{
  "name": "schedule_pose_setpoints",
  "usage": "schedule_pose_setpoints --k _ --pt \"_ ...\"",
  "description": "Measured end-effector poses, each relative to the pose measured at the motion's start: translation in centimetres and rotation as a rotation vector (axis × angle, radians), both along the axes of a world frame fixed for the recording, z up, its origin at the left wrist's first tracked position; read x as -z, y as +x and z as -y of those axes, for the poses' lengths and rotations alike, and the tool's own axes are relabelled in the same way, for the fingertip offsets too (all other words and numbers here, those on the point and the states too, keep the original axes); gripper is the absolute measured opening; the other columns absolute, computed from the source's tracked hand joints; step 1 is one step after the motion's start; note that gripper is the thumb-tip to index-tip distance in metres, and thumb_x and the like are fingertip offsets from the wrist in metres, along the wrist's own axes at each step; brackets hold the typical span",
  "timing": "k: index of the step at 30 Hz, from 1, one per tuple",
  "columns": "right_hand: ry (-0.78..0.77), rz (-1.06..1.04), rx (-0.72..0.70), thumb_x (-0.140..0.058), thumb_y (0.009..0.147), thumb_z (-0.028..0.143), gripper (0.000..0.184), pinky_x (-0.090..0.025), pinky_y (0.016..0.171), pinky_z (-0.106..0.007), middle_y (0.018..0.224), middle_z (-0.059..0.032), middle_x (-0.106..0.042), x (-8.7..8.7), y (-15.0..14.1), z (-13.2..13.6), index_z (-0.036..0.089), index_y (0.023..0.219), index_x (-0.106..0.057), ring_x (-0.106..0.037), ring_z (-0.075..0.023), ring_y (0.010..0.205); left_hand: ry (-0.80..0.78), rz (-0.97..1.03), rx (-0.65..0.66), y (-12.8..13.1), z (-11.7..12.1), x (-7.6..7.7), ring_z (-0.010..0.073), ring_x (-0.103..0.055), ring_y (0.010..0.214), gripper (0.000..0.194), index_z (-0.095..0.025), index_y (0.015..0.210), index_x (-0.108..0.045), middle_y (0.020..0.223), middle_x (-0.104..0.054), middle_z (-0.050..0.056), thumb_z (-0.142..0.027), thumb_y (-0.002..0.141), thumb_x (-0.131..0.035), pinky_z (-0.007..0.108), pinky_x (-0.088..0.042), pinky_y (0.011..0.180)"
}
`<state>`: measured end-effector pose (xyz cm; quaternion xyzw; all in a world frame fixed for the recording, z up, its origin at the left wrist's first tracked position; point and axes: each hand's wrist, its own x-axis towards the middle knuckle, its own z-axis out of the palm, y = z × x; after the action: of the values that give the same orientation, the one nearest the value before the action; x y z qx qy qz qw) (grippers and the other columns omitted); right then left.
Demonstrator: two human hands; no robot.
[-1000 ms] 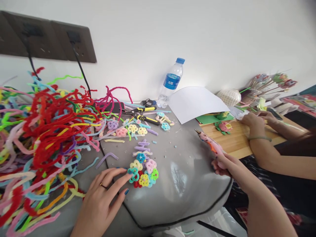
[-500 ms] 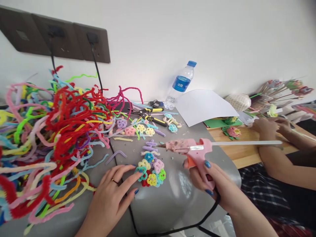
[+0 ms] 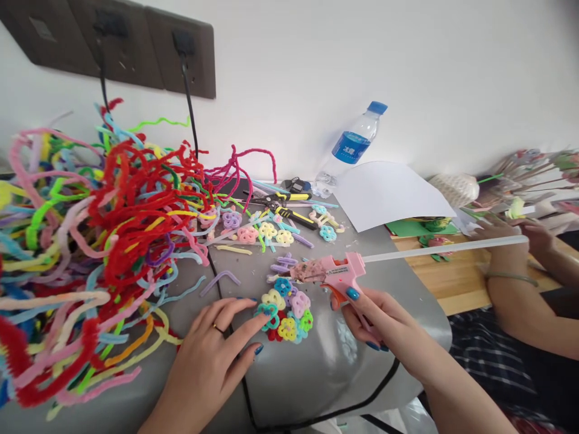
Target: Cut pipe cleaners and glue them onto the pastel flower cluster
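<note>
The right hand (image 3: 384, 328) is gripping a pink glue gun (image 3: 332, 272) in a closed grip, nozzle pointing to nine o'clock just above the flower cluster (image 3: 284, 307) on the grey worktop (image 3: 344, 361). The left hand (image 3: 212, 355) is lying flat with its grip spread wide, fingertips (image 3: 265, 313) pressing the cluster's nine o'clock edge. Loose pipe cleaners (image 3: 90, 241) are piling at ten o'clock.

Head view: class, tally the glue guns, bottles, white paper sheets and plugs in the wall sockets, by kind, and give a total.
Glue gun: 1
Bottle: 1
Paper sheet: 1
Plugs: 2
Total: 5
</note>
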<state>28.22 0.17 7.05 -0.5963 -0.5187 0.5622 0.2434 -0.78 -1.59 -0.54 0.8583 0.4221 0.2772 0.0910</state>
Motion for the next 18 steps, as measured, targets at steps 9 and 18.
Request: schedule_pose_setpoints --k 9,18 --pt "0.013 0.036 -0.023 -0.046 0.095 0.078 0.060 -0.027 0.049 -0.028 0.045 0.0077 -0.037 -0.10 0.11 -0.41 0.023 0.073 -0.052 -0.025 -0.0102 0.046 -0.032 0.019 -0.006 0.14 0.12 -0.16 0.0251 -0.060 0.119 0.037 -0.031 0.131 -0.065 0.131 -0.068 0.005 -0.015 0.100 -0.050 0.038 -0.047 0.094" --pt "0.026 0.049 -0.047 -0.044 0.096 0.078 0.063 -0.025 0.049 -0.030 0.045 0.0058 -0.035 -0.53 0.31 -0.48 0.025 0.061 -0.039 -0.025 -0.0105 0.046 -0.039 0.008 0.002 0.04 0.14 -0.18 0.0252 -0.059 0.119 0.037 -0.032 0.133 -0.063 0.131 -0.068 0.005 -0.017 0.101 -0.051 0.039 -0.046 0.095"
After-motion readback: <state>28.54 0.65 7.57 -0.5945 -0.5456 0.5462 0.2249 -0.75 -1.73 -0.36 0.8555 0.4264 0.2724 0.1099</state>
